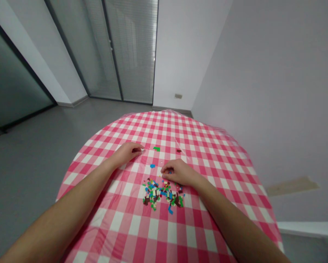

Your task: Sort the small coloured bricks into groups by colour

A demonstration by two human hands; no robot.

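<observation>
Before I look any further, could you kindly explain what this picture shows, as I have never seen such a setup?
Of course. There is no machine here: a person works with two bare hands. The single picture comes from a camera worn on the head, looking forward and down, so the forearms enter from the bottom.

A pink-and-white checked cloth covers the table. On it lies a loose pile of tiny, many-coloured pieces. Beyond the pile lie a green piece, a blue piece and a dark piece.

The left hand is left of the green piece; the right hand is at the pile's far edge. Both have curled fingers, but whether either holds a piece is too small to tell.
</observation>
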